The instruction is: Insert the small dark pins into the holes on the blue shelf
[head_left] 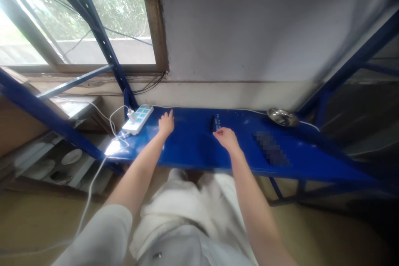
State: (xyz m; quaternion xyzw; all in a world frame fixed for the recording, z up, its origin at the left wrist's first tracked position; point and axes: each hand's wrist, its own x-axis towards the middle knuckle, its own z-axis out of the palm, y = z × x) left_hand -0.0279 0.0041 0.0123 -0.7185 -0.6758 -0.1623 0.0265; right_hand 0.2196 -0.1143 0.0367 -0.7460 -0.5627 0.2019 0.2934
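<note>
My left hand (166, 124) hovers over or rests on the blue tabletop (187, 145), with its index finger stretched forward and the others partly bent. It holds nothing that I can see. To its right, my right hand (227, 138) has thumb and fingers pinched together at the near end of a row of small clear pieces (217, 121). Whether the fingertips grip that row or something else is too small to tell. A thin black stick-like item (212, 124) lies just left of the clear row.
A white power strip (140, 119) with a plug in it stands at the left end of the table. Toward the right are a shiny metal bowl or dish (283, 116) and a dark blurred-out flat object (271, 149). Blue metal posts (106, 45) frame the table by the window.
</note>
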